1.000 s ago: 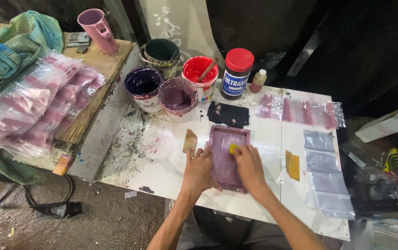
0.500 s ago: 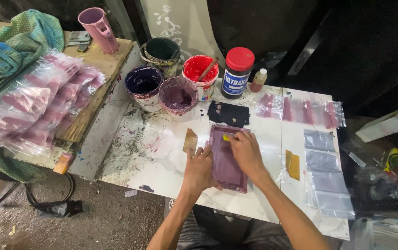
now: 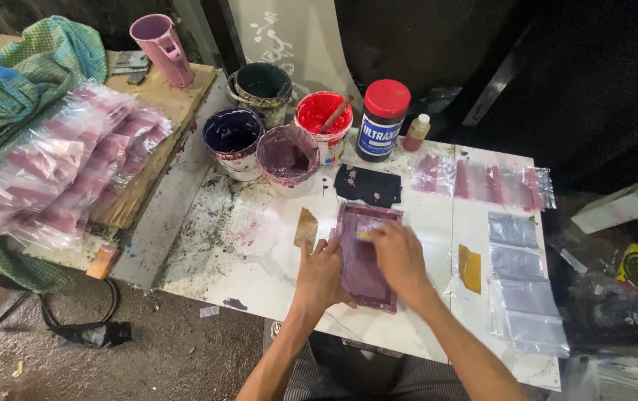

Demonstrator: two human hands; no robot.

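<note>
Since half a second ago the right hand (image 3: 400, 256) has slid a little along the purple frame (image 3: 367, 256), away from its far end and toward its middle, with a small yellow piece (image 3: 364, 235) showing just past the fingertips at 10 o'clock of the hand. Whether that hand pinches the yellow piece or only presses on it cannot be told. The left hand (image 3: 322, 273) has stayed put, lying flat and clamped against the frame's left side. The frame itself has not shifted: it lies flat on the white table (image 3: 259, 260), near the front edge, just beside a tan scraper (image 3: 305, 227) at its 10 o'clock.

At 12 o'clock of the frame lies a black patch (image 3: 367, 186), and beyond it stand paint pots (image 3: 287, 154) and a jar with a red lid (image 3: 382, 119). At 3 o'clock sit a yellow scrap (image 3: 469, 268) and a column of clear plastic bags (image 3: 523, 293), close to the table's right edge. At 9 o'clock the stained tabletop is open up to the wooden board (image 3: 152, 148) carrying a heap of pink-filled bags (image 3: 59, 171).
</note>
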